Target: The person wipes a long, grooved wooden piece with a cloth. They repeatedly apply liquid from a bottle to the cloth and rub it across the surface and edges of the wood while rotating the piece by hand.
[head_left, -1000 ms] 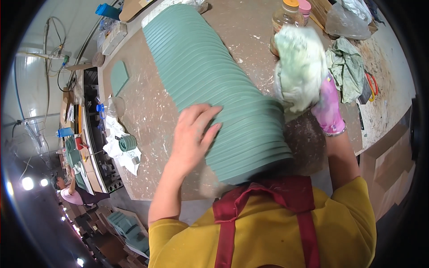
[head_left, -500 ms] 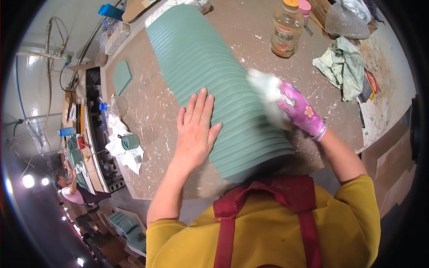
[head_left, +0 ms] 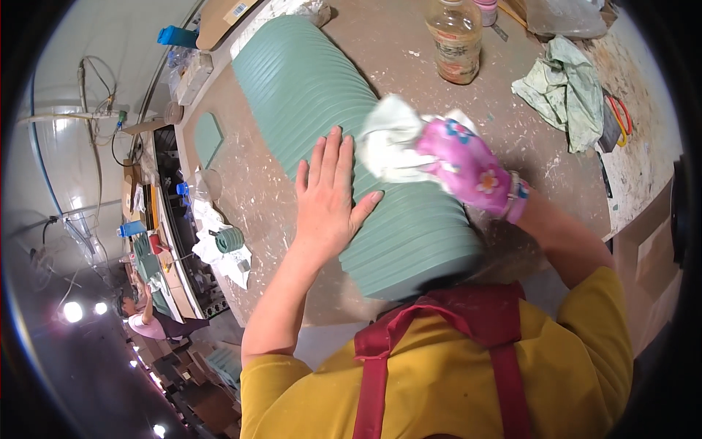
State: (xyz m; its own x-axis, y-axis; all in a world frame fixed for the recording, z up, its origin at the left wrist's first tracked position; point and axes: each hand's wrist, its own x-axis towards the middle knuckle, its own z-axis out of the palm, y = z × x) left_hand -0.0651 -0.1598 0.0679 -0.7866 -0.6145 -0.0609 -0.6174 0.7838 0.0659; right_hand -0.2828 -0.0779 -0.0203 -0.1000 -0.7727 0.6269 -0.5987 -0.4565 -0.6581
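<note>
A long row of overlapping green flat pieces stretches over the brown table from the far left toward my body. My bare left hand lies flat on the row's left side, fingers stretched out and thumb apart. On my right hand is a pink flowered glove. It grips a bunched white cloth, which rests on the upper face of the row, just right of my left fingers. The gloved fingers are partly hidden by the cloth.
A glass jar stands beyond my right hand. At the right lie a crumpled pale cloth and scissors. One loose green piece and a small green roll on white cloth lie left. Another person works far left.
My right hand has swept the white cloth leftward across the green row, toward my left hand. The left hand stays flat on the row, while the whole view has shifted slightly.
</note>
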